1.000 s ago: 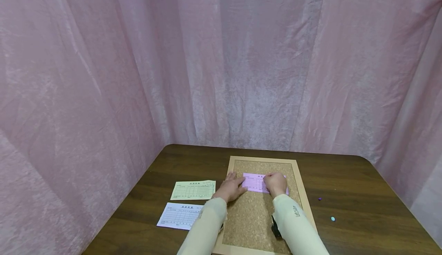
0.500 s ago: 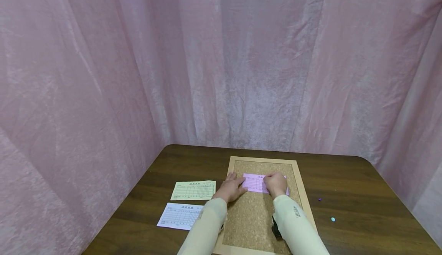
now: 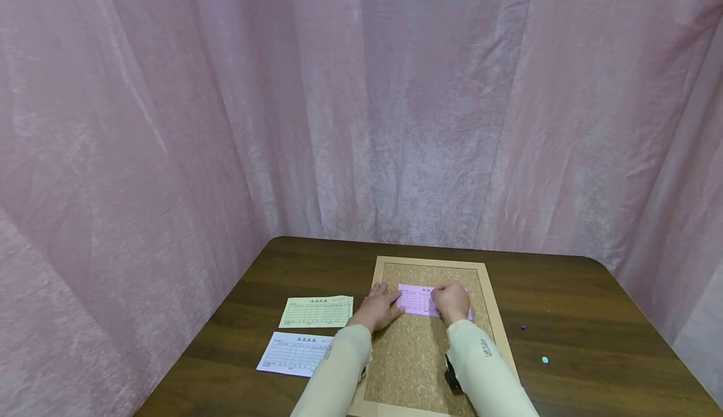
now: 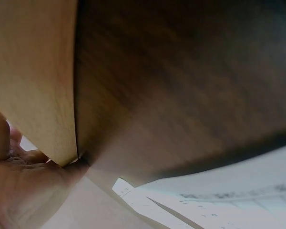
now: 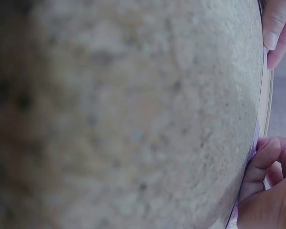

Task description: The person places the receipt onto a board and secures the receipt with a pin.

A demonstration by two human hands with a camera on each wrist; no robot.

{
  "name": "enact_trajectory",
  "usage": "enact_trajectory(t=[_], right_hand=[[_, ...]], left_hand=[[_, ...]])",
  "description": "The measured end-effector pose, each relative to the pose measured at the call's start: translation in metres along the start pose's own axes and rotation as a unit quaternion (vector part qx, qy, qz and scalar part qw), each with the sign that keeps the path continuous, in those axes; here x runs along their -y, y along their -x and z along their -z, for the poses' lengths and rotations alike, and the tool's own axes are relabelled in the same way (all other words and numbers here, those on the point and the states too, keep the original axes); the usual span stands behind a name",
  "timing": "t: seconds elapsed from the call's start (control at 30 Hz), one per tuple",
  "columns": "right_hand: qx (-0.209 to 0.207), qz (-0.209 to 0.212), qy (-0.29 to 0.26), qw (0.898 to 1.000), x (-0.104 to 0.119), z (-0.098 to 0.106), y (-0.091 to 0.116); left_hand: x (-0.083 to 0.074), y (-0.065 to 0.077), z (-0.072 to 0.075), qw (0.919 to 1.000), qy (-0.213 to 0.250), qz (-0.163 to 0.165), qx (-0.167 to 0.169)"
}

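A framed cork board (image 3: 409, 367) lies on the dark wooden table, with a pink printed slip (image 3: 416, 299) flat on its upper part. My left hand (image 3: 376, 309) rests with spread fingers over the board's left frame, fingertips at the slip's left edge. In the left wrist view the hand (image 4: 24, 191) lies against the wooden frame (image 4: 33, 71). Over the slip's right half, my right hand (image 3: 451, 302) is curled and presses down. The right wrist view has its bent fingers (image 5: 260, 167) pinched together at the slip; I cannot tell what is between them.
Left of the board lie a pale green printed slip (image 3: 316, 311) and a bluish-white slip (image 3: 290, 354), the latter partly under the left sleeve. A tiny purple piece (image 3: 523, 327) and a small teal piece (image 3: 545, 360) lie on the table to the right. Pink curtains (image 3: 423, 122) surround the table.
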State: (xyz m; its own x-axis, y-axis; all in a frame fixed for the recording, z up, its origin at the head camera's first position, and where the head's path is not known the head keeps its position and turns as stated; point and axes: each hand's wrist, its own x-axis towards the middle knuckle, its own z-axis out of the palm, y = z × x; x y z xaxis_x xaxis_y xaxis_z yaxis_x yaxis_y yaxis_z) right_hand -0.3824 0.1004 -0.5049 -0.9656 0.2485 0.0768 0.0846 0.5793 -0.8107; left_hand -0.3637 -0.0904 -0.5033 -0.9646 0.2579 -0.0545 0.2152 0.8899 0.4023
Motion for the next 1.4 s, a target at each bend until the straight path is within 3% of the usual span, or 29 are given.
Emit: enact_trajectory(t=[0.87, 1.4], right_hand=[[-0.012, -0.004, 0.007, 1.0, -0.0015, 0.0027, -0.0014], [0.021, -0.025, -0.006, 0.999, -0.0008, 0.0058, -0.0003]], left_hand=[[-0.0008, -0.0046, -0.003, 1.0, -0.003, -0.004, 0.0], [0.0023, -0.0008, 0.0015, 0.9998, 0.004, -0.019, -0.001]])
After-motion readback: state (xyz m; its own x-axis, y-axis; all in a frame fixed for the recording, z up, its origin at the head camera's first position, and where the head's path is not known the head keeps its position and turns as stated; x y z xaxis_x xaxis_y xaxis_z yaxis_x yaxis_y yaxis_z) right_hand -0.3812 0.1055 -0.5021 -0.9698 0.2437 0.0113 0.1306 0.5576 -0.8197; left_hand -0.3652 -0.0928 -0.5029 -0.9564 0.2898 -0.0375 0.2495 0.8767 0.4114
